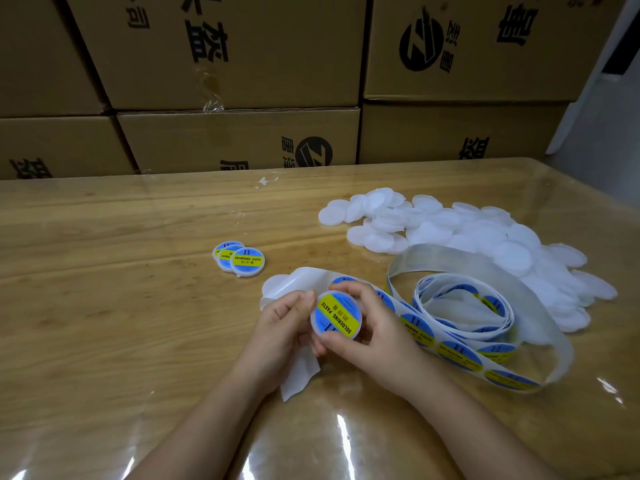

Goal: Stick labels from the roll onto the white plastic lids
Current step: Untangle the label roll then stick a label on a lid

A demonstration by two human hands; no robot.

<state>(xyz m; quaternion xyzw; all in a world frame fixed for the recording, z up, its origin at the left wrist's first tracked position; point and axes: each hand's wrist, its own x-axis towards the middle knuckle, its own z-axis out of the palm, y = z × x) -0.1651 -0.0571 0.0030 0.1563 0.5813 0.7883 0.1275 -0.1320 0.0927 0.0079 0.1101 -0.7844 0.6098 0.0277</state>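
**Fig.** Head view, label-sticking step. Left grip [287,320] & right grip [375,336] meet over the middle of the counter [104,271], both grasping one labelled lid [336,315] btwn them.

- **Right grip:** forefinger curled over the lid's far rim, thumb under its near rim, so the lid is pinched edge to edge.
- **Left grip:** thumb lies on the lid's left rim, other fingers curled behind it. A strip of bare backing paper [299,374] passes under this grip. One end shows beyond the fingers, the other trails toward the person. Can't tell whether this grip also clamps the paper.
- **Lid:** face tilted up toward the camera. Its label is blue & yellow w/ "SOLDERING PASTE" on the yellow band.
- **Label roll** [460,317]: a loosely uncoiled strip on the counter just right of the right grip, carrying matching blue/yellow labels. One end runs in behind that grip.
- **Blank lids** [485,244]: a white heap beyond & to the right of the right grip, past the roll.
- **Finished lids** [239,259]: three, overlapping, beyond & left of the left grip, apart from it.
- **Cardboard boxes** [225,64]: black print, stacked along the counter's far edge.
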